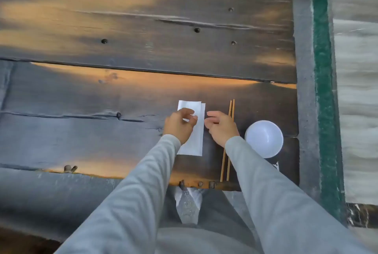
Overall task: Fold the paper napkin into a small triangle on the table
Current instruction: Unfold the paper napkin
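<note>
A white paper napkin (196,131) lies on the dark wooden table (122,94), folded into a long narrow strip that runs away from me. My left hand (179,125) rests on the strip's left side, with thumb and fingers pinching a fold of paper near its upper half. My right hand (219,128) hovers just right of the strip, fingers curled and slightly apart, holding nothing; its fingertips are close to the napkin's right edge. Both arms wear grey sleeves.
A pair of wooden chopsticks (227,159) lies right of the napkin, partly under my right hand. A white bowl (264,138) stands further right near the table's edge. A green-painted beam (324,90) runs along the right side.
</note>
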A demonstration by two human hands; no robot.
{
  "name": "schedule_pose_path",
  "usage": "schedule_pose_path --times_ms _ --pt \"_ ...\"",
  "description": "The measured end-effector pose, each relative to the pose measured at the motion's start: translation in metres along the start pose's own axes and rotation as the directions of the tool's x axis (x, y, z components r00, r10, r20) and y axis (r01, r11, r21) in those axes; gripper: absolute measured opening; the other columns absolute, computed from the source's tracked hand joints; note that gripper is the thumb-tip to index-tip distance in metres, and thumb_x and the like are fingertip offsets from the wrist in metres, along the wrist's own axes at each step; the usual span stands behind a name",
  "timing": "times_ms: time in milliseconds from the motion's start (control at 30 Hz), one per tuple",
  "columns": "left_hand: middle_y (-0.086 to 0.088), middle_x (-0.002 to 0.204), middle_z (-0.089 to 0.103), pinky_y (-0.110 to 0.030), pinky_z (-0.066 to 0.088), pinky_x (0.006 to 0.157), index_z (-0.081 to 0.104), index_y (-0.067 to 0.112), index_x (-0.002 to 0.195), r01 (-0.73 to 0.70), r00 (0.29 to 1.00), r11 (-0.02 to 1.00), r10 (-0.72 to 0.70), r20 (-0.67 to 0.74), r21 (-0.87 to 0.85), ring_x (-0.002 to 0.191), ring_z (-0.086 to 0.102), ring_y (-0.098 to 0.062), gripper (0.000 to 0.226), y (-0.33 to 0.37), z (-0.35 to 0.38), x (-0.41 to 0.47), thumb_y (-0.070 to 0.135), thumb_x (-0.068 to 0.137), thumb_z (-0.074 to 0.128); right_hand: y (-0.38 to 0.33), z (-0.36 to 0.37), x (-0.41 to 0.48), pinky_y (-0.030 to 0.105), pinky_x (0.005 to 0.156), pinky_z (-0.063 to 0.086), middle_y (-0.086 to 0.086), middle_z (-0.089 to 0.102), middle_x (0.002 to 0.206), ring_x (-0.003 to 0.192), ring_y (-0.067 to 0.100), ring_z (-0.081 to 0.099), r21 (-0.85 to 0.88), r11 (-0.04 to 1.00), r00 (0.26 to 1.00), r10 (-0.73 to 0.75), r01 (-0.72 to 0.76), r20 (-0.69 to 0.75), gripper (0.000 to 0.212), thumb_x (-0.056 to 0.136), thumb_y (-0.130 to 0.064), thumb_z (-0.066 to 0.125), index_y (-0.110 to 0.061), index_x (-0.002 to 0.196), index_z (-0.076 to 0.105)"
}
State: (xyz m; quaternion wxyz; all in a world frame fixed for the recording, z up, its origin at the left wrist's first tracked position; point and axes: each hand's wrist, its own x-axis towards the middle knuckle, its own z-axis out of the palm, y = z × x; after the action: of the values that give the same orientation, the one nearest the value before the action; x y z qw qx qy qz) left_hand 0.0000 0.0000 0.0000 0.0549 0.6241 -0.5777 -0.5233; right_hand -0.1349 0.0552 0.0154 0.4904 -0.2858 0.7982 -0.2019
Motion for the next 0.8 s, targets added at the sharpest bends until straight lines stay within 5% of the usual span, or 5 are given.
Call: schedule_pose_path --times_ms 133,200,300,400,800 --pt "0.009 0.088 0.067 -0.027 0.051 0.085 0.071 0.018 0.111 0.025 0.995 0.997 -0.032 -0.096 -0.078 0.081 0.065 -0.009 0.019 -0.011 0.015 0.015 0.026 0.096 0.063 0.007 0.009 0.024 0.043 0.101 0.053 -0.008 0.068 0.113 0.112 0.020 0.064 0.141 0.990 0.999 0.013 -0.017 0.029 0.035 0.098 -0.022 0.061 -0.023 0.133 0.061" --pt "0.010 0.089 0.068 -0.016 0.049 0.079 0.072 0.019 0.110 0.004 0.995 0.994 -0.015 -0.100 -0.105 0.077 0.061 0.005 0.017 -0.019 0.023 0.021 0.025 0.096 0.064 0.012 0.012 0.036 0.042 0.101 0.054 -0.012 0.067 0.113 0.105 0.011 0.066 0.216 0.976 1.000 0.000 -0.002 0.008 0.035 0.097 -0.023 0.063 -0.027 0.131 0.061" --pt "0.011 0.092 0.072 0.002 0.040 0.068 0.072 0.020 0.109 -0.029 0.992 0.992 0.013 -0.127 -0.126 0.080 0.061 0.006 0.016 -0.028 0.029 0.031 0.023 0.095 0.065 0.016 0.015 0.047 0.040 0.101 0.054 -0.013 0.068 0.115 0.103 0.003 0.065 0.292 0.956 0.999 -0.023 0.029 -0.025 0.035 0.096 -0.023 0.065 -0.028 0.131 0.060" --pt "0.020 0.087 0.069 0.000 0.041 0.070 0.072 0.022 0.107 -0.052 0.989 0.987 0.029 -0.146 -0.150 0.082 0.064 -0.001 0.014 -0.034 0.032 0.036 0.022 0.095 0.065 0.018 0.019 0.050 0.041 0.101 0.054 -0.009 0.070 0.118 0.109 0.008 0.066 0.360 0.932 0.999 -0.026 0.036 -0.033 0.036 0.095 -0.022 0.067 -0.028 0.130 0.060" --pt "0.013 0.098 0.073 -0.007 0.048 0.076 0.073 0.023 0.106 -0.072 0.993 0.960 0.042 -0.114 -0.271 0.085 0.064 -0.001 0.013 -0.042 0.033 0.040 0.024 0.094 0.067 0.020 0.028 0.049 0.030 0.093 0.058 -0.012 0.075 0.111 0.106 0.003 0.069 0.462 0.880 0.994 -0.077 0.106 -0.082 0.035 0.097 -0.020 0.068 -0.030 0.131 0.063"
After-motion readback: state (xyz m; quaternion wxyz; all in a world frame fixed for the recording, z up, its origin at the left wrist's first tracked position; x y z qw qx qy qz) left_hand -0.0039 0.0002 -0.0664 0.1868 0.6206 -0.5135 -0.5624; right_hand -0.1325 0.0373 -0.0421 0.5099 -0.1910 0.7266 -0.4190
